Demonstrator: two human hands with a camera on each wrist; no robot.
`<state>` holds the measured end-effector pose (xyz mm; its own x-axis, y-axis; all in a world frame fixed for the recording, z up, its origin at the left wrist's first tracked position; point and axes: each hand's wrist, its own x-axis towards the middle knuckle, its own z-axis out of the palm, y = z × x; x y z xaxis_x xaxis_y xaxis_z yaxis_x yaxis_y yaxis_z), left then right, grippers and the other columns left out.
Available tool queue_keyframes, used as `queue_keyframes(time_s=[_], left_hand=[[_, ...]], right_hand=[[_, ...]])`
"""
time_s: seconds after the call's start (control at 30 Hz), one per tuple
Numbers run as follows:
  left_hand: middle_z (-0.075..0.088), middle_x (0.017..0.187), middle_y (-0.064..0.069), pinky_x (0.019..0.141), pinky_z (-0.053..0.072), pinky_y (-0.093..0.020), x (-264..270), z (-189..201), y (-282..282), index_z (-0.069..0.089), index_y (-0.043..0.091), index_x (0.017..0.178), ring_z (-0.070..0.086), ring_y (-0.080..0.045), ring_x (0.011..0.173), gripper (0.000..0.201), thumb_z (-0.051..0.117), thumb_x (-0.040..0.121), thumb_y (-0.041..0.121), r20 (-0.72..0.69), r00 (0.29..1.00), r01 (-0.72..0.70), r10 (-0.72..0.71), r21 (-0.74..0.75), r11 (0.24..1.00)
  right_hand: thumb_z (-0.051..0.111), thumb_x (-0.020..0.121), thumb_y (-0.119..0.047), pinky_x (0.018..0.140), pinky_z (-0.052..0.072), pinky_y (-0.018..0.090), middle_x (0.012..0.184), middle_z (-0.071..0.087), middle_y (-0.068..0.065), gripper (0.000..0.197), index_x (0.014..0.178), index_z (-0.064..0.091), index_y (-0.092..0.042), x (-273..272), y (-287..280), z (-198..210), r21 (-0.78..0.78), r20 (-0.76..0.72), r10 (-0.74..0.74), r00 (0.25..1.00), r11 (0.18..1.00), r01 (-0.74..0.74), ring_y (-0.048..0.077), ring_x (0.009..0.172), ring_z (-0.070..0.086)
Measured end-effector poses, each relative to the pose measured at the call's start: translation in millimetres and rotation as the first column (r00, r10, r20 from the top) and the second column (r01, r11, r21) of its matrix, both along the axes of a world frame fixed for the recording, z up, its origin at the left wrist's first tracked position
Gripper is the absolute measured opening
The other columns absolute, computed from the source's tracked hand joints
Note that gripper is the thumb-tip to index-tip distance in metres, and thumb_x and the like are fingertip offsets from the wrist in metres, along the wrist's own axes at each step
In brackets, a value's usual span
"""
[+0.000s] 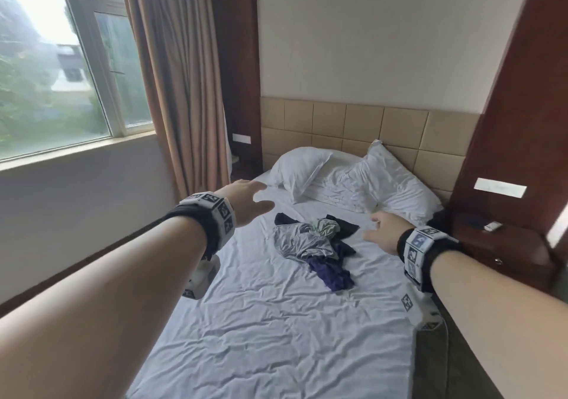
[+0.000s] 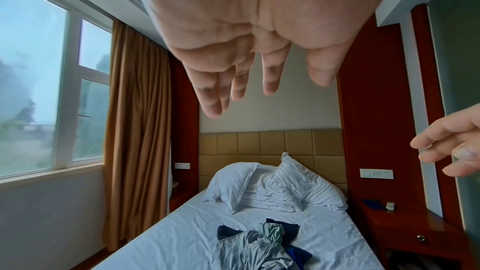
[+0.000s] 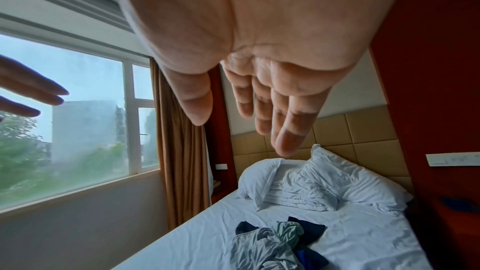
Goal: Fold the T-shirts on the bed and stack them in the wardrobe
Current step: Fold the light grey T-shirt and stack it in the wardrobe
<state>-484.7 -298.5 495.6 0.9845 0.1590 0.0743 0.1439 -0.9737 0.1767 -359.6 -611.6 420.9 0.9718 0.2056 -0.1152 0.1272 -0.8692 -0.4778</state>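
Note:
A crumpled pile of T-shirts (image 1: pixel 316 241) lies in the middle of the white bed (image 1: pixel 270 337): a grey one (image 1: pixel 295 241) on top, a pale green one (image 1: pixel 324 226), and dark blue ones (image 1: pixel 333 272) beneath. The same pile (image 2: pixel 259 247) (image 3: pixel 275 243) shows in both wrist views. My left hand (image 1: pixel 249 198) hovers above the bed to the pile's left, fingers straight and holding nothing (image 2: pixel 233 90). To the pile's right my right hand (image 1: pixel 381 229) hangs in the air, fingers loosely spread and empty (image 3: pixel 259 114). Neither hand touches the clothes.
Two white pillows (image 1: pixel 353 177) lean against a tan padded headboard (image 1: pixel 368 125). A window (image 1: pixel 61 75) and brown curtain (image 1: pixel 178 75) run along the left wall. A red-brown nightstand (image 1: pixel 498 245) with small items stands right of the bed.

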Motion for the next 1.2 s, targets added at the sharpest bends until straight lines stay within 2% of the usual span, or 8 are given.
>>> queue_keyframes(time_s=[0.1,0.3,0.57,0.63,0.73,0.83,0.9,1.2], left_hand=[[0.036,0.161,0.001,0.118,0.032,-0.035,65,-13,49,0.038,0.026,0.155,0.041,-0.018,0.143,0.062,0.047,0.101,0.055,-0.001,0.999,0.050,-0.050,-0.026,0.998],[0.040,0.158,-0.003,0.113,0.038,-0.038,186,-48,130,0.040,0.025,0.154,0.047,-0.023,0.138,0.061,0.047,0.102,0.055,-0.092,0.991,0.095,-0.100,-0.060,0.994],[0.047,0.151,-0.006,0.100,0.042,-0.034,267,-100,163,0.043,0.023,0.152,0.054,-0.025,0.127,0.058,0.050,0.102,0.051,-0.186,0.960,0.193,-0.208,-0.096,0.976],[0.047,0.151,-0.005,0.101,0.042,-0.034,280,-113,170,0.044,0.024,0.151,0.055,-0.024,0.126,0.057,0.051,0.102,0.051,-0.206,0.956,0.191,-0.210,-0.105,0.976],[0.044,0.154,-0.004,0.105,0.042,-0.036,301,-130,182,0.041,0.026,0.153,0.053,-0.024,0.130,0.058,0.051,0.101,0.052,-0.236,0.954,0.166,-0.187,-0.107,0.980],[0.043,0.155,-0.002,0.105,0.040,-0.034,325,-147,195,0.039,0.028,0.154,0.052,-0.022,0.130,0.058,0.051,0.102,0.052,-0.260,0.956,0.115,-0.138,-0.100,0.988],[0.043,0.155,-0.002,0.105,0.039,-0.034,345,-164,200,0.040,0.028,0.154,0.052,-0.022,0.131,0.058,0.051,0.102,0.051,-0.274,0.956,0.082,-0.106,-0.098,0.992],[0.046,0.153,-0.002,0.106,0.040,-0.034,477,-306,169,0.043,0.027,0.152,0.051,-0.023,0.132,0.054,0.053,0.101,0.046,-0.410,0.908,0.019,-0.085,-0.162,0.987]], right_hand=[[0.066,0.092,-0.036,0.094,0.048,0.032,0.141,0.056,0.009,0.066,0.151,0.041,-0.020,47,29,-12,-0.012,-0.011,-0.075,0.997,0.997,0.075,0.026,0.116,0.062],[0.064,0.092,-0.036,0.096,0.048,0.032,0.140,0.057,0.011,0.065,0.150,0.041,-0.017,118,101,-43,-0.048,-0.077,-0.178,0.981,0.983,0.175,0.028,0.119,0.061],[0.066,0.092,-0.036,0.103,0.045,0.032,0.147,0.054,0.009,0.064,0.148,0.045,-0.015,180,155,-102,-0.044,-0.156,-0.211,0.965,0.977,0.207,0.026,0.127,0.057],[0.066,0.091,-0.036,0.096,0.047,0.032,0.140,0.058,0.008,0.058,0.143,0.049,-0.015,195,159,-117,-0.068,-0.172,-0.223,0.959,0.974,0.214,0.026,0.119,0.060],[0.065,0.087,-0.037,0.074,0.046,0.029,0.115,0.066,0.003,0.046,0.129,0.054,-0.023,221,166,-141,-0.055,-0.195,-0.219,0.956,0.976,0.212,0.020,0.089,0.062],[0.067,0.090,-0.036,0.089,0.051,0.033,0.131,0.064,0.008,0.059,0.143,0.049,-0.017,254,179,-167,-0.034,-0.239,-0.222,0.945,0.975,0.221,0.025,0.108,0.064],[0.066,0.091,-0.035,0.097,0.052,0.037,0.137,0.061,0.011,0.059,0.143,0.050,-0.012,281,187,-190,-0.042,-0.251,-0.206,0.946,0.979,0.202,0.028,0.114,0.064],[0.060,0.095,-0.033,0.097,0.049,0.034,0.137,0.060,0.008,0.047,0.139,0.053,-0.020,414,200,-333,-0.125,-0.350,-0.169,0.921,0.983,0.133,0.031,0.119,0.059]])
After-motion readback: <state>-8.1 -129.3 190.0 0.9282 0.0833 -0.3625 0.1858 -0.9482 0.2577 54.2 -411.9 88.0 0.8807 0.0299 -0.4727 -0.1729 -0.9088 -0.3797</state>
